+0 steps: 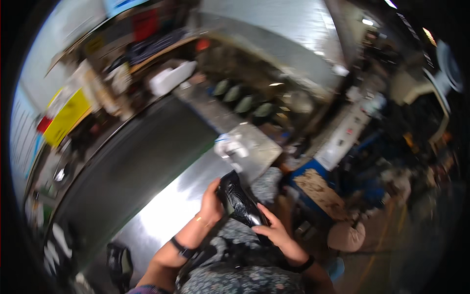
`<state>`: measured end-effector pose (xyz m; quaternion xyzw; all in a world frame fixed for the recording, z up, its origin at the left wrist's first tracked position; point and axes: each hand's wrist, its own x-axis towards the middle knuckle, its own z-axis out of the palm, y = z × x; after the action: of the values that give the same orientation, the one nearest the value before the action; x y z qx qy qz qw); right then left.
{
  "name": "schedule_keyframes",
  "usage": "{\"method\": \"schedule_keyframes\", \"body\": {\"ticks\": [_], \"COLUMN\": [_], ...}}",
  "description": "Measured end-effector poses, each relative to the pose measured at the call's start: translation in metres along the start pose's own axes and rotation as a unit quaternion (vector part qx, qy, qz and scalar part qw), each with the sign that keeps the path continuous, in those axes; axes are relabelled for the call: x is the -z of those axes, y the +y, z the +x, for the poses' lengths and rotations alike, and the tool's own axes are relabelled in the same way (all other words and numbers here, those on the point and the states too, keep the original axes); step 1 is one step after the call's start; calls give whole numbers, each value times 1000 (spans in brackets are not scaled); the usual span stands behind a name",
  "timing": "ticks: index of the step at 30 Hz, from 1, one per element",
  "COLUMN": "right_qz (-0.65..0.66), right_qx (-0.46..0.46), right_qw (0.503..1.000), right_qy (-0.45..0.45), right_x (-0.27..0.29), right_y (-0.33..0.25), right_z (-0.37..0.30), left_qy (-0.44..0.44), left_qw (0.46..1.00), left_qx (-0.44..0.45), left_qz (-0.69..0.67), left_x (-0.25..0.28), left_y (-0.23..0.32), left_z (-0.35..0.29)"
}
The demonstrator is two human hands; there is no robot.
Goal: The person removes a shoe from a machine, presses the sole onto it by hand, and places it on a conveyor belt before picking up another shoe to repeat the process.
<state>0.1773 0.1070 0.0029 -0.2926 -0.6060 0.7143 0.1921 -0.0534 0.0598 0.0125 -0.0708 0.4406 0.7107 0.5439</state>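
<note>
A glossy black shoe (pixel 239 200) is held between my two hands, in front of my body and over the near edge of the metal bench. My left hand (pixel 211 205) grips its left side, with the fingers partly hidden behind it. At the lower right end of the shoe, my right hand (pixel 275 229) is closed round it, thumb and fingers on either side. Another dark shoe (pixel 119 264) rests at the lower left of the bench. Just beyond the held shoe lies a crumpled white cloth or paper (pixel 231 147).
A dark conveyor belt (pixel 142 161) runs along the shiny metal bench top (pixel 161 206). Several greenish shoe-shaped pieces (pixel 242 100) stand in a row beyond it. A white box (pixel 171 78) sits at the back. To the right are a blue-edged board (pixel 320 193) and a round pinkish stool seat (pixel 346 236).
</note>
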Motion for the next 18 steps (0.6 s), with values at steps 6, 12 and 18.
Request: {"method": "schedule_keyframes", "body": {"ticks": [6,12,18], "right_qz": [-126,-460,-434], "right_qx": [83,165,24], "right_qw": [951,679,640], "right_qy": [270,548,633], "right_x": [138,314,419], "right_y": [-100,-194,-210], "right_z": [-70,-131,-133], "left_qy": [-302,-332,-272], "left_qw": [799,554,581], "left_qx": [-140,-401,-356], "left_qz": [500,650,680], "left_x": [24,30,16], "left_y": [-34,-77,-79], "left_z": [-34,-35,-36]}}
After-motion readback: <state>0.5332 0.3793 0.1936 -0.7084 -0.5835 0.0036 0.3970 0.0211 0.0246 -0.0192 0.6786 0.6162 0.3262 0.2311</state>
